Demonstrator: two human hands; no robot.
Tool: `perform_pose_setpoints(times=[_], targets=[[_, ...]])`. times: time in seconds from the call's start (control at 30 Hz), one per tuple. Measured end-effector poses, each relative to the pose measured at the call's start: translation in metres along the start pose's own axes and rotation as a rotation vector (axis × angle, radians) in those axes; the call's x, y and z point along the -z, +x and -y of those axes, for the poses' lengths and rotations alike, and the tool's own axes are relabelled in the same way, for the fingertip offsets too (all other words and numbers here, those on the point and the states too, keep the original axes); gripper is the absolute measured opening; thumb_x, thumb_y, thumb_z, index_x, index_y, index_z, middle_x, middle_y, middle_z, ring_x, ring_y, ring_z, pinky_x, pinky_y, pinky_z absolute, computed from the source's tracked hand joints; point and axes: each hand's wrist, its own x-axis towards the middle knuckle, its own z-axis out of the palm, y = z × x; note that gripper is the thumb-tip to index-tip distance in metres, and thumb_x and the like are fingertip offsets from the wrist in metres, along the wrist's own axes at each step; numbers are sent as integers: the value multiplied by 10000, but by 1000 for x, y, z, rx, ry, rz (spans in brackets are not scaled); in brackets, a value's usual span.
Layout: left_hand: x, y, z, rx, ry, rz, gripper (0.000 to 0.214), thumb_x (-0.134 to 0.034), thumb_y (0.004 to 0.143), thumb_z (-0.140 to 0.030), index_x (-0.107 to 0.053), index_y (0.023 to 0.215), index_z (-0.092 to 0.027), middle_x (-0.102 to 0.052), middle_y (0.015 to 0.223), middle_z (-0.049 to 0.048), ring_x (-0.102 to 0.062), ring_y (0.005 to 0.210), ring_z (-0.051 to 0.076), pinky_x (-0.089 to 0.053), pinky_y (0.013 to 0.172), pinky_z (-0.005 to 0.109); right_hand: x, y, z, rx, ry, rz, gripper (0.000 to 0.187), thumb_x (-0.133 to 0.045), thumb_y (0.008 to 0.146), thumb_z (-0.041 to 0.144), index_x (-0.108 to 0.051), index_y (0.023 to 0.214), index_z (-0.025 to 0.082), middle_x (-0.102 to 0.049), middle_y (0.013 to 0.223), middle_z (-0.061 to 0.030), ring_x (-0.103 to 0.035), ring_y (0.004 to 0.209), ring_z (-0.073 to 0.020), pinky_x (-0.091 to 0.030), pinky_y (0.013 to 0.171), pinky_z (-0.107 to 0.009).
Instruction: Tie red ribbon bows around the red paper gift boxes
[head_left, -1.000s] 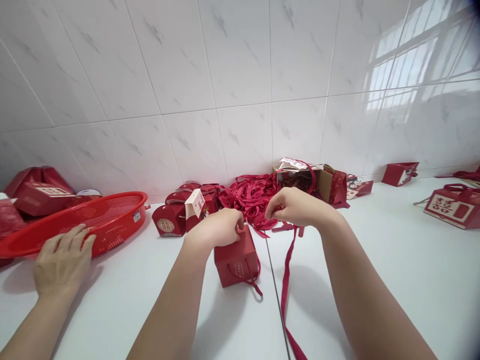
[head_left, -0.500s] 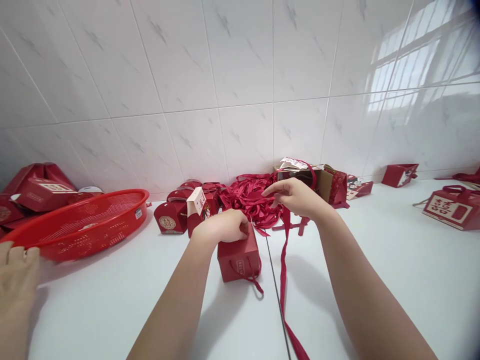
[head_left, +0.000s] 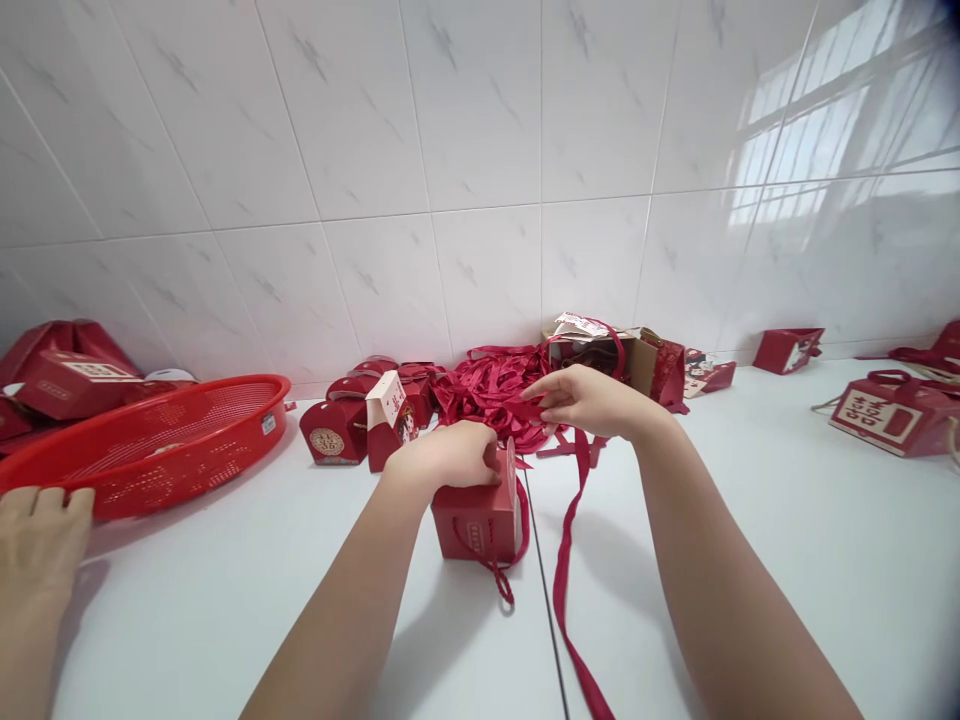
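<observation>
A small red gift box (head_left: 478,522) with a cord handle stands on the white table in front of me. My left hand (head_left: 448,456) rests curled on its top and grips it. Just beyond, my right hand (head_left: 585,400) pinches a long dark-red ribbon (head_left: 564,560) that hangs down and trails toward the table's near edge. One end of the ribbon runs over the box. A heap of loose red ribbons (head_left: 495,390) lies right behind both hands.
Another person's hand (head_left: 37,535) lies flat at the far left, beside a red plastic basket (head_left: 150,440). Several folded red boxes (head_left: 352,425) stand by the tiled wall. A cardboard box (head_left: 626,355) and red gift bags (head_left: 885,412) sit to the right.
My right hand lifted the ribbon off the table and drew it back over the box. The box's top flap now stands up. The other person's hand slid left, off the basket.
</observation>
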Motion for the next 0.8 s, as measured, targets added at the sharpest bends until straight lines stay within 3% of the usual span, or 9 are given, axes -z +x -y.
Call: perform_pose_setpoints(times=[0.1, 0.27, 0.4, 0.6, 0.8], targets=[[0, 0, -3, -15, 1, 29, 93, -567, 620, -304, -521, 632, -224, -622, 678, 25, -562, 540, 198, -343, 442, 281, -1, 0, -1, -42, -73, 115, 316, -608, 680, 72, -718, 934, 225, -732, 851, -22, -661, 719, -165, -488, 549, -203], [0, 0, -5, -34, 15, 38, 76, -539, 636, -300, -509, 631, -230, -623, 685, 24, -560, 551, 208, -340, 444, 287, 0, -2, 3, -124, -153, 244, 68, -616, 680, 202, -680, 703, 200, -687, 658, -17, -604, 589, -149, -342, 368, -170], [1, -1, -2, -31, -10, 17, 109, -572, 646, -330, -515, 642, -237, -627, 728, 22, -568, 591, 212, -354, 479, 290, 3, -3, 3, -106, -228, 262, 154, -611, 697, 294, -627, 592, 182, -635, 621, -11, -535, 536, -114, -315, 368, -169], [1, 0, -1, -30, 12, 24, 127, -580, 645, -357, -540, 673, -240, -646, 775, 22, -583, 628, 215, -381, 514, 297, 2, -2, -3, -137, -247, 284, 205, -617, 705, 381, -632, 615, 198, -468, 536, 19, -401, 456, -84, -317, 368, -180], [3, 1, -2, -28, 36, 67, 158, -557, 636, -359, -547, 702, -216, -649, 778, 42, -599, 636, 214, -364, 464, 273, 0, -1, -7, -135, -201, 344, 279, -576, 741, 470, -655, 696, 206, -459, 598, 12, -398, 501, -92, -346, 387, -184]])
